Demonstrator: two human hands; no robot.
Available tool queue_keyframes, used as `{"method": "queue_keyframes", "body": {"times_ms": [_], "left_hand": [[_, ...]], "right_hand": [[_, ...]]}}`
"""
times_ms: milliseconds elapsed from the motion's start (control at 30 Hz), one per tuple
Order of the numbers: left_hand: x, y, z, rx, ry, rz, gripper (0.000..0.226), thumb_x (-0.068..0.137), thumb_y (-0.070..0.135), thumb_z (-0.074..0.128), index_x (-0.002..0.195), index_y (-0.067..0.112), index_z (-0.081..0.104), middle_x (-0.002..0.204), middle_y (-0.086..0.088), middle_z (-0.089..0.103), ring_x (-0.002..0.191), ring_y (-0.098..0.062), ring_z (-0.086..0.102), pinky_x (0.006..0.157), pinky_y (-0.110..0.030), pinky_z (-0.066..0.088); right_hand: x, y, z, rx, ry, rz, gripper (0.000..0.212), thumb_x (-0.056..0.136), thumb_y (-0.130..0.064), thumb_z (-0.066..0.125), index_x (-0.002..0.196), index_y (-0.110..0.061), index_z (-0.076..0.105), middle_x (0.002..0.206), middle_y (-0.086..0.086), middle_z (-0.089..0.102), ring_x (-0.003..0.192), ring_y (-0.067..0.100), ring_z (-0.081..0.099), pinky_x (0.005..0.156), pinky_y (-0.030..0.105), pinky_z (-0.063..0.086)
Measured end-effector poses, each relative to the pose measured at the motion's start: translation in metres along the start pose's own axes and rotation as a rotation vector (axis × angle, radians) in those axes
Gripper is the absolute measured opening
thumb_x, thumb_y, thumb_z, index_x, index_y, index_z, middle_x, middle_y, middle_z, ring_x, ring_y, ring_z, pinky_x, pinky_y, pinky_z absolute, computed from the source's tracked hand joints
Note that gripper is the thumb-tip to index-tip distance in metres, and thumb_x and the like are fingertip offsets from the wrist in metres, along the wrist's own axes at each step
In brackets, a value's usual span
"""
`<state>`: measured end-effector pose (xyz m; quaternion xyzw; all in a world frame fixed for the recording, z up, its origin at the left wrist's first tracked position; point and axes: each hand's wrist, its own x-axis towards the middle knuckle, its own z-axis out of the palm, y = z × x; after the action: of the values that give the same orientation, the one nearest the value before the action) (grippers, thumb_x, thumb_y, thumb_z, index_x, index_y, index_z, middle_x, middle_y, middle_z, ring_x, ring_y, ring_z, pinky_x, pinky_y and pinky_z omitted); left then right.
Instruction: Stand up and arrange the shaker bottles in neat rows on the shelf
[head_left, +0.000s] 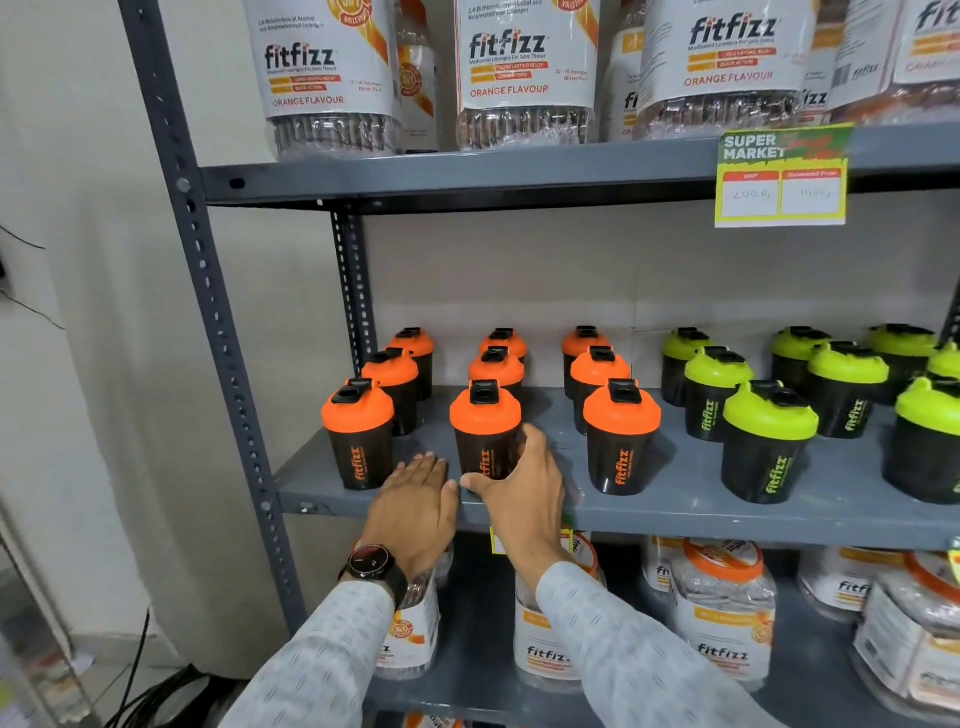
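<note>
Grey shelf (675, 499): right hand (524, 488) fingers clamped round upright front-middle orange shaker (485, 431), left hand (418, 499) flat, fingers together

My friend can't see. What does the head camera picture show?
A person's right hand grips the front middle orange-lidded shaker bottle on a grey shelf, while the left hand rests flat beside it. Orange-lidded bottles stand in three rows; green-lidded bottles stand to the right.

Shop, "SUPER MARKET" price tag (782, 176), metal shelving (467, 174) stocked with identical jars (527, 73)
</note>
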<state>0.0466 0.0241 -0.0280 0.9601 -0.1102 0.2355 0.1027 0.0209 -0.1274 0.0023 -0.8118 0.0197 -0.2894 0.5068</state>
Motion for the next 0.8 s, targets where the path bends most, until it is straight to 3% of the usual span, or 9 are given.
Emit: {"method": "queue_keyframes", "body": {"times_ms": [100, 300, 800], "left_hand": [[0.0005, 0.0, 0.0002, 0.003, -0.005, -0.001, 0.075, 0.096, 0.051, 0.006, 0.148, 0.013, 0.045, 0.154, -0.008, 0.045, 0.144, -0.019, 0.038, 0.122, -0.037, 0.022], [0.0, 0.0006, -0.0019, -0.004, -0.01, 0.005, 0.073, 0.098, 0.05, 0.009, 0.147, 0.012, 0.046, 0.153, -0.009, 0.046, 0.144, -0.02, 0.038, 0.122, -0.037, 0.022], [-0.001, 0.0001, -0.0028, -0.007, -0.021, -0.001, 0.071, 0.098, 0.05, 0.009, 0.148, 0.014, 0.044, 0.155, -0.008, 0.044, 0.145, -0.02, 0.037, 0.123, -0.036, 0.021]], "right_hand": [[0.0042, -0.001, -0.0031, 0.025, -0.051, 0.013, 0.095, 0.064, -0.031, 0.095, 0.144, -0.022, 0.045, 0.137, 0.0, 0.061, 0.127, 0.022, 0.057, 0.106, 0.042, 0.05], [0.0064, -0.0012, -0.0002, 0.02, -0.057, 0.035, 0.075, 0.067, -0.033, 0.094, 0.13, -0.023, 0.054, 0.123, -0.002, 0.07, 0.115, 0.021, 0.066, 0.097, 0.041, 0.056], [0.0042, 0.0046, 0.0035, -0.017, -0.016, 0.013, 0.078, 0.067, -0.036, 0.094, 0.132, -0.023, 0.052, 0.126, -0.001, 0.068, 0.117, 0.021, 0.065, 0.098, 0.041, 0.057]]}}
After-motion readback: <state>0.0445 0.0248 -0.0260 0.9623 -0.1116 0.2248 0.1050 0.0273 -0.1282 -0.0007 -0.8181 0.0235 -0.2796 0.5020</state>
